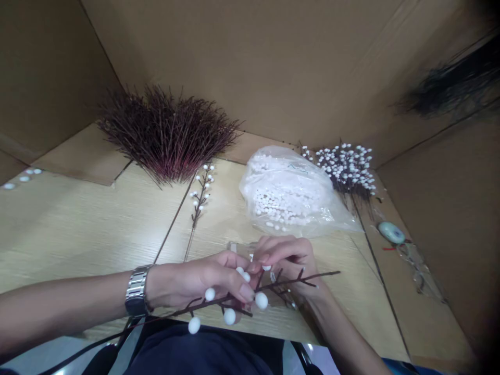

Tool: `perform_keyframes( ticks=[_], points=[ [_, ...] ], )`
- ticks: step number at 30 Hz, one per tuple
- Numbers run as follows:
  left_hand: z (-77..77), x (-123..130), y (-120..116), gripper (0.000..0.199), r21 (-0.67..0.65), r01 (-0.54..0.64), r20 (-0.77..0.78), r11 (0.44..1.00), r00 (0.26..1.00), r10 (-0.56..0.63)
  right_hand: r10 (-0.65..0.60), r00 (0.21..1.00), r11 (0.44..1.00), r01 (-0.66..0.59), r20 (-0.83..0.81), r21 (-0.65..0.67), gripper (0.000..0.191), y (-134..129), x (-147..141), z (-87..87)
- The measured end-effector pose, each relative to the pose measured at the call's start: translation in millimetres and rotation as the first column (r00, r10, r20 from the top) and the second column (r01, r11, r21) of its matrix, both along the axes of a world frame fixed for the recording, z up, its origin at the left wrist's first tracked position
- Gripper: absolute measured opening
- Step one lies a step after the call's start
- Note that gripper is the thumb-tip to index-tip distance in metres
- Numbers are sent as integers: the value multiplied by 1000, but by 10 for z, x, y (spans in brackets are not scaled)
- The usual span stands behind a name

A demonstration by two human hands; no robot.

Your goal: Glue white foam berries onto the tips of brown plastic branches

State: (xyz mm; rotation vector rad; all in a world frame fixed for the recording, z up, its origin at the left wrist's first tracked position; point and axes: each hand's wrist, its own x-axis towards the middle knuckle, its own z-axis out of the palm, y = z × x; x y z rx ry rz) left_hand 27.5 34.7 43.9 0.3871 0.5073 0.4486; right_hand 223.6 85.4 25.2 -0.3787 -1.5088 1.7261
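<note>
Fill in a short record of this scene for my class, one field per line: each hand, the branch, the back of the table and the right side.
Left hand: holds a dark branch; metal watch on wrist
Right hand: fingertips at a white ball; grip partly hidden
Branch: several white balls attached; long right tip bare
Back, left to right: dark twig bundle, berried sprig, clear bag of white balls, white-berried stems
Right side: pale oval object
</note>
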Motion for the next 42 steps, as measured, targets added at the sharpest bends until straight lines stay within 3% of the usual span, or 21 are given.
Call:
perform_keyframes(
  ticks=[31, 42],
  points=[
    [-91, 18, -61, 23, 36, -47, 18, 998, 999, 47, 41, 996, 998, -38, -76, 44, 16, -9, -55, -66],
    [-117, 27, -62, 22, 22, -36, 32, 999, 999, 36, 34, 997, 999, -34, -76, -11, 12, -22, -73, -79]
  ],
)
